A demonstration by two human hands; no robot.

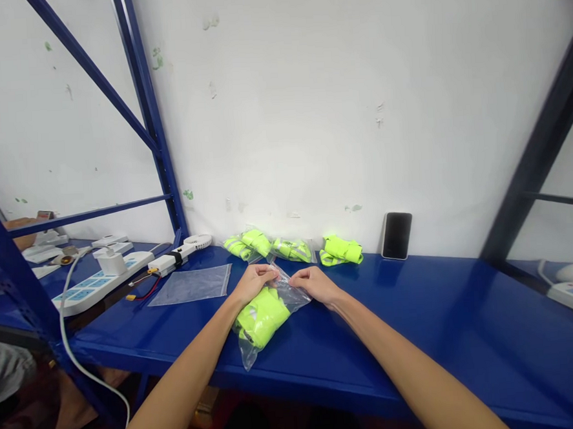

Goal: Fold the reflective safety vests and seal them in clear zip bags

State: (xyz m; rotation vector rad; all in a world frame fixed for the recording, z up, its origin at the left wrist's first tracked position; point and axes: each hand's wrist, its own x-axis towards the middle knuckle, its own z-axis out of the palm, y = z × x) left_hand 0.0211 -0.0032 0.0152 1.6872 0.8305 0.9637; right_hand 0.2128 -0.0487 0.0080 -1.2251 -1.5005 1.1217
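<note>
A clear plastic bag (pixel 291 294) with a folded neon-yellow vest (pixel 263 316) inside lies tilted near the front of the blue table. My left hand (pixel 256 282) pinches the bag's upper edge. At the right end of that same edge, my right hand (pixel 316 284) grips the plastic between thumb and fingers. The vest fills the lower left part of the bag, and a loose corner of film hangs toward the table's front edge. Left of my hands an unfilled clear bag (pixel 194 285) lies flat.
Along the wall lie bagged neon-yellow bundles (pixel 249 244), another bagged bundle (pixel 292 250) and a folded yellow vest (pixel 341 250). A phone (pixel 397 235) leans on the wall. At left are a power strip (pixel 103 282), a small fan (pixel 182 252), a blue frame post (pixel 151 113) and another person's arm (pixel 22 234).
</note>
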